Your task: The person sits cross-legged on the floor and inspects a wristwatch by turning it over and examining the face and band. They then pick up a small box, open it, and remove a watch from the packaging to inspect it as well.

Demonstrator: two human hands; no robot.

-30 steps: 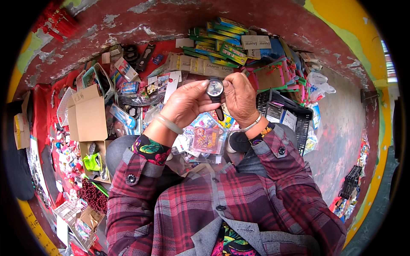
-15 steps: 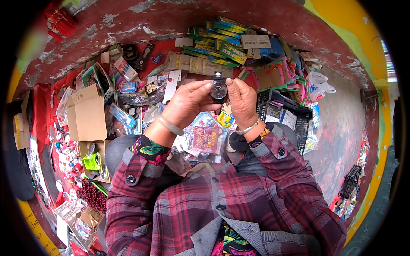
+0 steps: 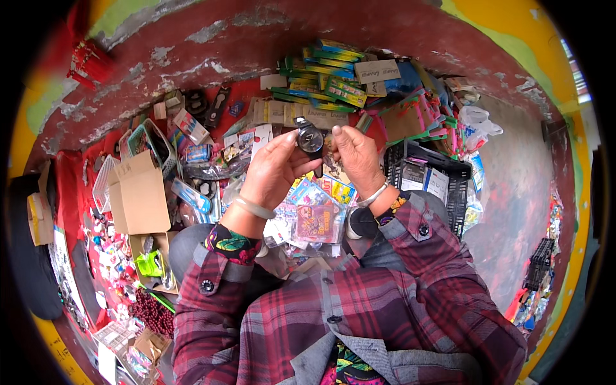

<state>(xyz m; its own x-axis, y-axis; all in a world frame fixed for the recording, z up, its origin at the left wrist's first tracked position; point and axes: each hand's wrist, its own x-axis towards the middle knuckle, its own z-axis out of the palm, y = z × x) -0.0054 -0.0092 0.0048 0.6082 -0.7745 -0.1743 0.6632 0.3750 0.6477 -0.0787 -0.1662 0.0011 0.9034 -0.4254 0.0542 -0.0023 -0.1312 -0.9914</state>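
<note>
A black wristwatch [image 3: 310,140] with a round dark dial is raised in front of me, its strap hanging down below the case. My left hand [image 3: 271,168] grips it at the side, the thumb by the case and the fingers behind. Just right of the watch, my right hand [image 3: 359,159] is closed with its fingers curled and the thumb pointing up. A small gap separates that thumb from the watch case; whatever the fingers may pinch is hidden. Beneath both hands lies a pile of flat plastic-wrapped packets, with a reddish packet [image 3: 317,222] on top.
Stacked green and yellow boxes [image 3: 324,74] stand by the far wall. A black plastic crate [image 3: 457,192] is right of my knee. At left are an open cardboard box [image 3: 138,199], a green basket [image 3: 144,138] and dark red beads [image 3: 153,312]. A white plastic bag [image 3: 476,122] lies far right.
The watch has shifted left and tilted in my left hand. My right thumb has come away from beside its case, widening the gap. The whole view has turned slightly.
</note>
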